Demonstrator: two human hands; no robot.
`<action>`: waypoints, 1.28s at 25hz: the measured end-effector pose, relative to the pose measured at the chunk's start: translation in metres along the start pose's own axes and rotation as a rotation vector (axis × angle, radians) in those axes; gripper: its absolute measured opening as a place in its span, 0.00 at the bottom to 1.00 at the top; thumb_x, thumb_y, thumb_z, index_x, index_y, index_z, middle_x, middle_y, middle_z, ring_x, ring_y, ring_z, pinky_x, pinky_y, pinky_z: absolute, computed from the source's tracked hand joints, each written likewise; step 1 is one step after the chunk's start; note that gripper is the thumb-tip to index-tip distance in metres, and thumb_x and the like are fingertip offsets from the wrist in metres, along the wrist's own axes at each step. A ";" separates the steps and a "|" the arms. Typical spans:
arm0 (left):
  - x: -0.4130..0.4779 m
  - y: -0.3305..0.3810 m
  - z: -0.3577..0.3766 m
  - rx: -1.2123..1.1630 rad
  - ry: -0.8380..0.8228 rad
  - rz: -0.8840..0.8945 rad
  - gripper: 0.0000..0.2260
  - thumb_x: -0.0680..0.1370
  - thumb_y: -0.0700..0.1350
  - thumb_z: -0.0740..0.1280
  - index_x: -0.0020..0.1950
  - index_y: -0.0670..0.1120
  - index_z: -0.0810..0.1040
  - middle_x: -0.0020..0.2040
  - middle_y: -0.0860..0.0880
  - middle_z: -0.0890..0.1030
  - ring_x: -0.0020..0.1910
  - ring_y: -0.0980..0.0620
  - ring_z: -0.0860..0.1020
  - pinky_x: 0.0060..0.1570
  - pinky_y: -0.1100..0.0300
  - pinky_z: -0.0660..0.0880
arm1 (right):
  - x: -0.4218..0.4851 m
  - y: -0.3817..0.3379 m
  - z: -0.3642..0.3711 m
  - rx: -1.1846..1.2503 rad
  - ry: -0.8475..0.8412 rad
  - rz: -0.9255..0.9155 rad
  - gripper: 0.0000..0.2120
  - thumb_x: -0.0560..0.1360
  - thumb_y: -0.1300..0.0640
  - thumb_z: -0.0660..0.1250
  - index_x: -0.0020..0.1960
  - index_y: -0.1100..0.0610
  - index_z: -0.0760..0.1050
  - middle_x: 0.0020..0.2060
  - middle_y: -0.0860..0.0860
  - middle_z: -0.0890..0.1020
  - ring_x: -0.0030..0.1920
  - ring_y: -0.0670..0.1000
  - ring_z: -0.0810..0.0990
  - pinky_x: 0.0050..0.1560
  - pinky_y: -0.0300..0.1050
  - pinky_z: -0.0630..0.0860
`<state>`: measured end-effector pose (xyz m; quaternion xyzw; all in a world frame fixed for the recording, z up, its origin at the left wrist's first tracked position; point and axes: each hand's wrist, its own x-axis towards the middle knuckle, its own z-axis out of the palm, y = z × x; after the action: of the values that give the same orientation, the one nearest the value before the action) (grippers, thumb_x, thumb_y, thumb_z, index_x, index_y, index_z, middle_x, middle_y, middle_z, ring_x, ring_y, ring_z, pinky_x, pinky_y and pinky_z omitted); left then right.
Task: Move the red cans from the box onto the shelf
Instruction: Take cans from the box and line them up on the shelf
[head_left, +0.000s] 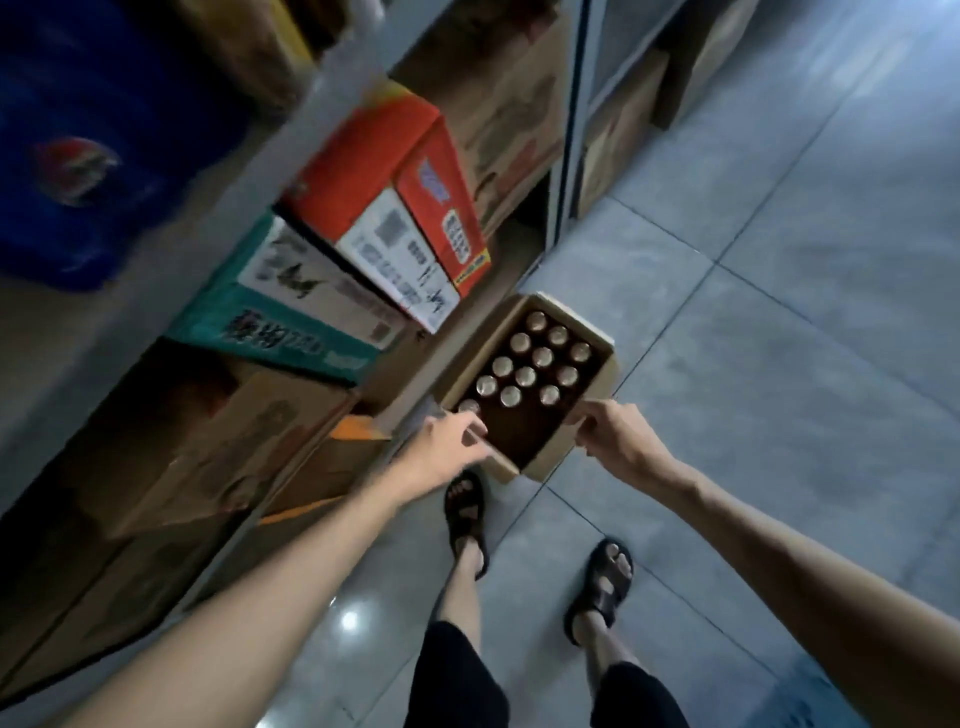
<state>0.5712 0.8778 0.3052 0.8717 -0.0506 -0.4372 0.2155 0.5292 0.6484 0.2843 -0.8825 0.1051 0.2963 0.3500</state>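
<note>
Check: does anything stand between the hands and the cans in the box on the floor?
Nothing visible does. The open brown cardboard box has no lid over the red metal cans; the left hand hovers at its near rim, and the right hand pinches its side wall.

Dim, bluish light from above, with the left side smeared.

One white glare spot sits on the glossy floor (349, 621) beside my left leg, and the tiles to the right carry a pale sheen. The can tops (525, 375) catch small glints, while the inside of the box (519, 436) is almost black. The shelf (270, 156) is motion-blurred, worst at the blue crate (78, 156) and the printed cartons (363, 171), whose lettering I cannot read. My left hand (447, 441) is softly smeared and my right hand (615, 434) is sharper. The wide lens bends straight lines near the corners, and the lower left sinks into shadow.
</note>
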 end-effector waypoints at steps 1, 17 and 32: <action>0.041 -0.013 0.017 0.011 -0.018 -0.011 0.13 0.76 0.48 0.70 0.58 0.45 0.79 0.53 0.44 0.83 0.54 0.46 0.80 0.48 0.61 0.71 | 0.030 0.023 0.021 -0.022 0.005 0.013 0.12 0.74 0.65 0.62 0.53 0.59 0.81 0.45 0.58 0.85 0.46 0.61 0.83 0.47 0.52 0.79; 0.375 -0.239 0.206 0.178 0.209 0.090 0.11 0.73 0.42 0.69 0.53 0.44 0.74 0.53 0.46 0.76 0.55 0.46 0.73 0.55 0.52 0.71 | 0.390 0.202 0.337 -0.810 0.144 -0.374 0.28 0.77 0.56 0.38 0.71 0.62 0.63 0.62 0.59 0.73 0.61 0.58 0.74 0.57 0.51 0.71; 0.341 -0.198 0.174 -0.383 0.371 -0.012 0.31 0.56 0.57 0.77 0.57 0.51 0.75 0.45 0.56 0.81 0.41 0.63 0.79 0.42 0.74 0.72 | 0.341 0.163 0.284 0.963 -0.239 -0.105 0.12 0.75 0.42 0.69 0.51 0.49 0.81 0.38 0.47 0.83 0.40 0.47 0.80 0.40 0.41 0.75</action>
<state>0.6238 0.9047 -0.1221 0.8806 0.0786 -0.2727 0.3795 0.6112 0.7295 -0.1740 -0.5845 0.1447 0.2954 0.7417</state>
